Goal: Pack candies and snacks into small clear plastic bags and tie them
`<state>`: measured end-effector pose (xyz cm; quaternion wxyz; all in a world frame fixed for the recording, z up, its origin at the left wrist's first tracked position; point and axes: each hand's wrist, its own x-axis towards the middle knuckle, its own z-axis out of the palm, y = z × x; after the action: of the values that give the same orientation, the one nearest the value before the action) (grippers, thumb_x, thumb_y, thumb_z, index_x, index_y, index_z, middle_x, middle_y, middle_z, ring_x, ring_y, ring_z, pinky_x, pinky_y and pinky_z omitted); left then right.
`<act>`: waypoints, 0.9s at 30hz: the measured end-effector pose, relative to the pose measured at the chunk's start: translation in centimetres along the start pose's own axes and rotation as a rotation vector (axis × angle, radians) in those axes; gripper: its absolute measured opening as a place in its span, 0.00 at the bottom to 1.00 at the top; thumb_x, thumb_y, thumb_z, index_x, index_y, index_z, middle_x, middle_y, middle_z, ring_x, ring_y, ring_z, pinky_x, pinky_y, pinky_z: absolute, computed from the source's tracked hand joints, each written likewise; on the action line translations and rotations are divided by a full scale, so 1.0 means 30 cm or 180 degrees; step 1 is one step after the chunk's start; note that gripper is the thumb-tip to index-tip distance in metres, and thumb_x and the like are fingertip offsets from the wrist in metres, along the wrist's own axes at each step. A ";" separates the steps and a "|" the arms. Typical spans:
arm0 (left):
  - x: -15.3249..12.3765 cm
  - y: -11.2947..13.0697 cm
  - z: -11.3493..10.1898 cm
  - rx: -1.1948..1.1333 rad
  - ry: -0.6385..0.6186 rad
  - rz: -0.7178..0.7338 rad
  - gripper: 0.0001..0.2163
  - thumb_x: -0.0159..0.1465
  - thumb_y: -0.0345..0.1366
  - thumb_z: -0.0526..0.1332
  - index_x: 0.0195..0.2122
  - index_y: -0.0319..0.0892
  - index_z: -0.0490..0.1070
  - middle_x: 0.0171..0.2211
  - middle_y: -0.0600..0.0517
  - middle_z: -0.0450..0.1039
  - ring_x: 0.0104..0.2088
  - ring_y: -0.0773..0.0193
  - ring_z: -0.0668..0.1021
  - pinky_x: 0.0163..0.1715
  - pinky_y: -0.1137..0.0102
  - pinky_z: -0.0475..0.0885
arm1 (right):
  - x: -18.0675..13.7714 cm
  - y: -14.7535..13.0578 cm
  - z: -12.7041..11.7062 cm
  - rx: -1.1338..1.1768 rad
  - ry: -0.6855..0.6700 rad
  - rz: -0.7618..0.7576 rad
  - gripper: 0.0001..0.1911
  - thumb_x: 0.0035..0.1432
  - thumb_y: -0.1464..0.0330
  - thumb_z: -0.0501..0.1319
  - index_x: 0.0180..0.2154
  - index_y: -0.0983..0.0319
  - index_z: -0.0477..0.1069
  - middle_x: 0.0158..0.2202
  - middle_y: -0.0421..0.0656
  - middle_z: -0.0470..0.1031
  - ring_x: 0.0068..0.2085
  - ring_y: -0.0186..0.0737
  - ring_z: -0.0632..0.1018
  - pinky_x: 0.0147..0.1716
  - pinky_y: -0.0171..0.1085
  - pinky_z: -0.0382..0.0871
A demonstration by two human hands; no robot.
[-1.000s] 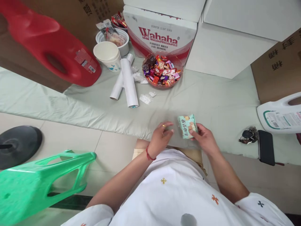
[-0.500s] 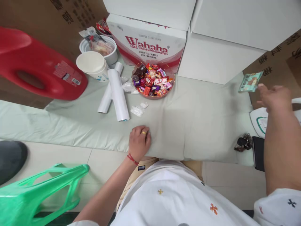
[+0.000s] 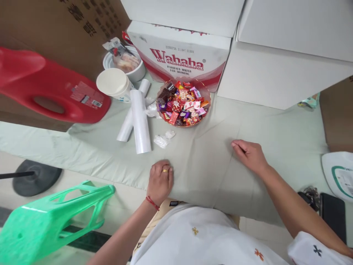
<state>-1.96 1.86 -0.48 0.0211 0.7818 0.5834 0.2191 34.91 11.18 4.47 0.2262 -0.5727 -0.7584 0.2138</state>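
Observation:
My left hand (image 3: pixel 160 180) rests at the front edge of the pale green cloth (image 3: pixel 209 154), fingers curled under in a loose fist with a gold ring showing and nothing visible in it. My right hand (image 3: pixel 249 154) lies on the cloth to the right, fingers curled down against the fabric, holding nothing. A mint-green snack packet (image 3: pixel 309 102) lies far right between a white box and a brown carton. A glass bowl of wrapped candies (image 3: pixel 182 103) stands beyond both hands.
Two white paper rolls (image 3: pixel 139 117), a paper cup (image 3: pixel 113 82), a white bowl with packets (image 3: pixel 127 62) and a red jug (image 3: pixel 52 95) sit at left. A Wahaha carton (image 3: pixel 179 55) and white boxes (image 3: pixel 278 62) line the back. Phone (image 3: pixel 332 217), keys (image 3: pixel 311 195), white jug (image 3: pixel 340 176) at right; green stool (image 3: pixel 46 221) below.
My right hand carried the snack packet from the front of the cloth to the far right, let go of it there, and came back down onto the cloth. The left hand settled at the cloth's edge.

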 end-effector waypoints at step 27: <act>0.185 -0.072 -0.160 0.0104 0.0556 -0.0845 0.11 0.70 0.36 0.58 0.29 0.44 0.69 0.23 0.52 0.70 0.26 0.63 0.74 0.29 0.68 0.68 | -0.027 0.040 0.198 -0.0782 0.0264 -0.0192 0.21 0.75 0.60 0.48 0.42 0.60 0.78 0.33 0.44 0.81 0.34 0.44 0.79 0.33 0.38 0.65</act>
<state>-4.44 6.59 4.99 -0.0136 0.6760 0.6847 0.2720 32.54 10.32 -1.11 0.1918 -0.5814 -0.7857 0.0886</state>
